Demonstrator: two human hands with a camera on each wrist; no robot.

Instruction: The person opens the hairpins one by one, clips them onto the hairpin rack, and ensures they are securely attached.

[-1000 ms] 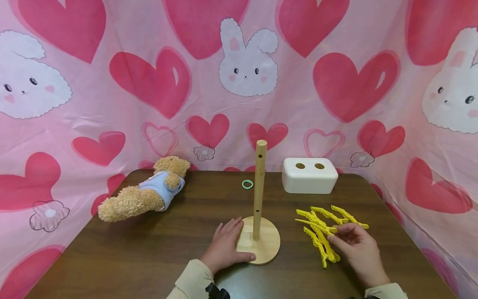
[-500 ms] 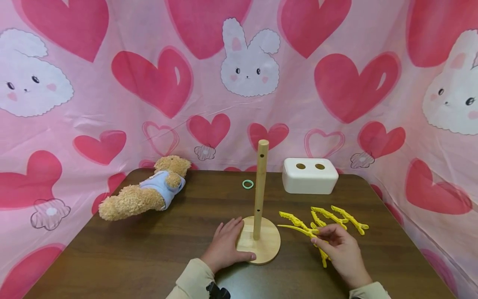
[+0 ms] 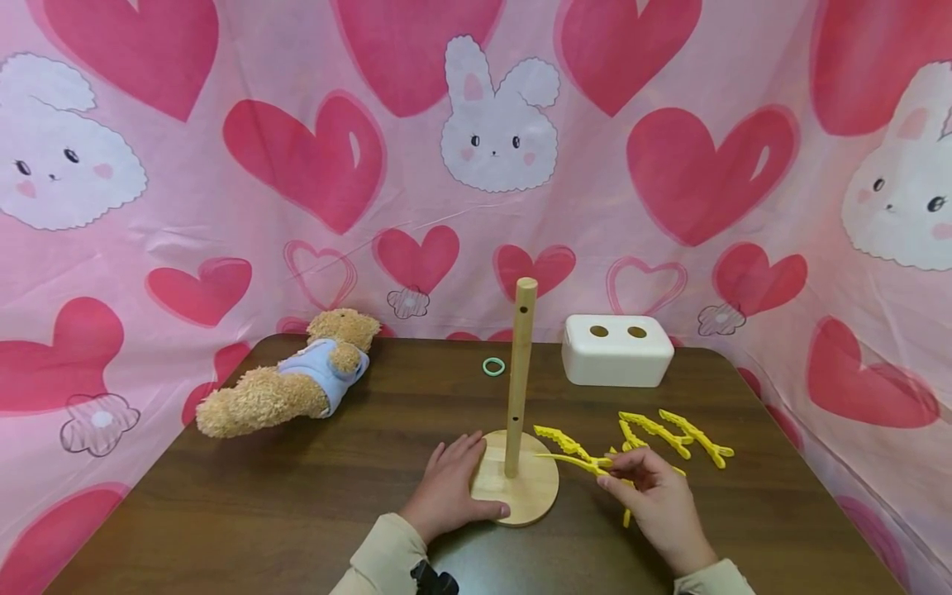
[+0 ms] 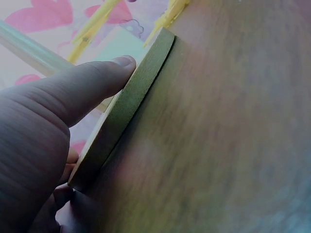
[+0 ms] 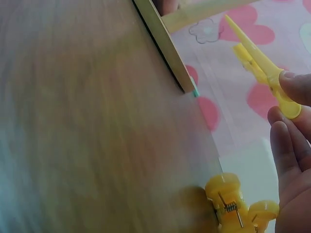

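Note:
My left hand (image 3: 449,489) holds the round base (image 3: 534,489) of an upright wooden stand (image 3: 520,364). Its thumb lies over the front of the base, as the left wrist view also shows, and the fingers spread along the left edge. Between thumb and fingertips, my right hand (image 3: 658,506) pinches the handle end of a yellow alligator hair clip (image 3: 568,446). The clip's two arms stand spread apart and point left, overlapping the right edge of the base in the head view. More yellow hair clips (image 3: 658,430) lie beyond and under the right hand, some partly hidden by it.
A teddy bear (image 3: 312,376) in a light blue shirt lies at the left on the dark wooden table (image 3: 297,496). Behind the post is a small green ring (image 3: 493,366). A white box (image 3: 617,354) with two round holes stands at the back right.
My right hand has moved left from the pile toward the stand, carrying the hair clip clear of the others. My left hand stays on the base.

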